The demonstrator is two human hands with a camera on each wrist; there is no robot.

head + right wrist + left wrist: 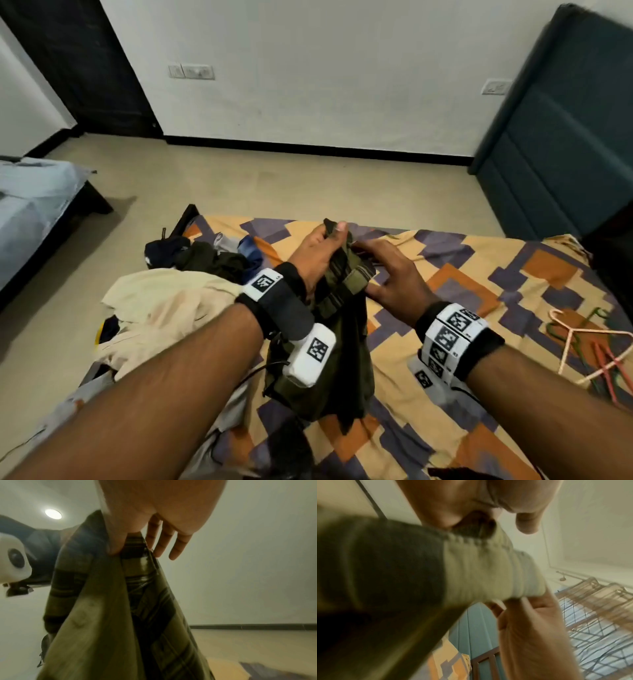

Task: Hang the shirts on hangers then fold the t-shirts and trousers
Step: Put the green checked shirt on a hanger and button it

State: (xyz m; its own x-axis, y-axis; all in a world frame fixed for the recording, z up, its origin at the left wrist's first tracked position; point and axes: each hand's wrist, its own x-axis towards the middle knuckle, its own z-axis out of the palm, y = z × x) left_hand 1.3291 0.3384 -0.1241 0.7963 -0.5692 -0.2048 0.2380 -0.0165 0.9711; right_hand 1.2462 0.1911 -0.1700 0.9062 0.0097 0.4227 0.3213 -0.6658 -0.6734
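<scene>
Two hands on one olive plaid shirt (pixel 337 329) above the bed (pixel 479 274): left hand (pixel 318 255) clamped on its top, right hand (pixel 394 274) pinching beside; hangers (pixel 589 346) at three o'clock.

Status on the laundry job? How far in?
Early. Nothing looks done: the hangers lie bare on the bed. In hand: the left hand grips an olive checked shirt, and the right hand pinches it too. Left: the clothes pile is unsorted.

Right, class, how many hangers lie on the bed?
3 visible, tangled at the bed's right edge: pink hanger, red hanger, green hanger; more may be hidden.
</scene>
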